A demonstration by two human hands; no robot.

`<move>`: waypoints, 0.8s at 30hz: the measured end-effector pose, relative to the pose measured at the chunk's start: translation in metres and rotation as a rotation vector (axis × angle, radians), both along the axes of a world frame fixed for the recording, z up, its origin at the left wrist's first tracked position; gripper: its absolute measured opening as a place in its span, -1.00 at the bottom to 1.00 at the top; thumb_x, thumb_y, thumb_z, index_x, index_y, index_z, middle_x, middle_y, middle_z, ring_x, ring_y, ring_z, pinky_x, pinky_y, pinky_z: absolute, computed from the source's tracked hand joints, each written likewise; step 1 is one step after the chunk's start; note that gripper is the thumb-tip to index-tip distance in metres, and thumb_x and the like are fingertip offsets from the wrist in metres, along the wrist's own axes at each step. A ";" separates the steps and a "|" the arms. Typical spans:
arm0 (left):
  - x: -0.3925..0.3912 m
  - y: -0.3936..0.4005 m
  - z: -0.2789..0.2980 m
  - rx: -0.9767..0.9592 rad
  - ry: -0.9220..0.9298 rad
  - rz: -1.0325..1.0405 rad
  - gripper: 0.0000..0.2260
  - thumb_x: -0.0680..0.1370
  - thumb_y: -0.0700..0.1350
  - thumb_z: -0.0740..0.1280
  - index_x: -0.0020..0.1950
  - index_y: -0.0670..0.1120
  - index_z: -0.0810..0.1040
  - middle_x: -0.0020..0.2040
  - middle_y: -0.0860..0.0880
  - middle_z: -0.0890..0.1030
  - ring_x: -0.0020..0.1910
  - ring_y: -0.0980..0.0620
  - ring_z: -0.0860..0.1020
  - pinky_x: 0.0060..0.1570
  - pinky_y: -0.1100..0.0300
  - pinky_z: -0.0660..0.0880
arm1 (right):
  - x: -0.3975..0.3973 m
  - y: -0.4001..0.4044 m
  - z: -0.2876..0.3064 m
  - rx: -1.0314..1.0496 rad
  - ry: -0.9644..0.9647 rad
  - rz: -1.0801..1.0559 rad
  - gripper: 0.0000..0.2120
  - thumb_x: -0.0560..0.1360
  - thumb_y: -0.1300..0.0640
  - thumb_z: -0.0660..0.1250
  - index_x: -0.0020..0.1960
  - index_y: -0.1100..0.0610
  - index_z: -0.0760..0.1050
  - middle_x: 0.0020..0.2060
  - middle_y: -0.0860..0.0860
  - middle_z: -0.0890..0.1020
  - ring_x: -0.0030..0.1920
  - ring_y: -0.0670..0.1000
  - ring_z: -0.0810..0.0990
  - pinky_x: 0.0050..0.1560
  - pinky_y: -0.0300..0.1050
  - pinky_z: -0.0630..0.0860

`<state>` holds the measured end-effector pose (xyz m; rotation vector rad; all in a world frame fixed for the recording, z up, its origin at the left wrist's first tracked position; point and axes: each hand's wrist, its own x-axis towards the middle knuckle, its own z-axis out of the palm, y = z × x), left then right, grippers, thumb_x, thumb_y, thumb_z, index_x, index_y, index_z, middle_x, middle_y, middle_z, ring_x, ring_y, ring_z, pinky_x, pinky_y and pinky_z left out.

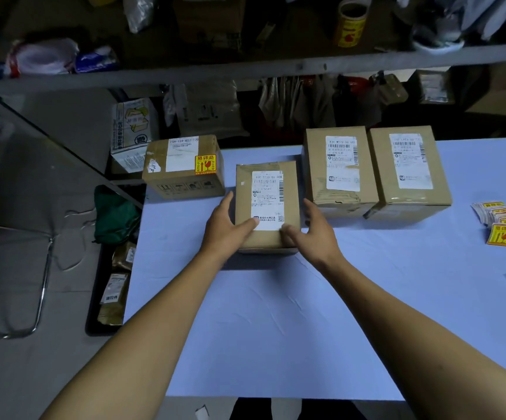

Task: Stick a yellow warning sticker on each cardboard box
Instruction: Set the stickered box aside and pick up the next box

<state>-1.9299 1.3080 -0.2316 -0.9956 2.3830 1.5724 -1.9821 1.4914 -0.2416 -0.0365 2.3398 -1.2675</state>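
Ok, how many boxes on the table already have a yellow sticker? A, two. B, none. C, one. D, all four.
C: only the left box carries a yellow sticker; the middle box, gripped by the left hand and right hand, the third box and the far-right box show none.

"易碎品" on yellow sticker (205, 164); "15N-159-K02-170" on left box label (182, 153)

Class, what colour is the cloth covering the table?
Pale blue tablecloth, best seen in head view.
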 end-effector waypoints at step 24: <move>0.048 0.030 0.017 0.281 0.129 -0.019 -0.44 0.45 -0.34 0.46 0.40 -0.02 0.43 0.15 0.04 0.60 0.09 0.16 0.57 0.13 0.16 0.54 | 0.063 0.031 0.023 -0.246 -0.158 -0.113 -0.51 0.46 0.15 0.39 0.23 -0.31 0.38 0.15 -0.12 0.60 0.13 -0.07 0.58 0.16 -0.09 0.55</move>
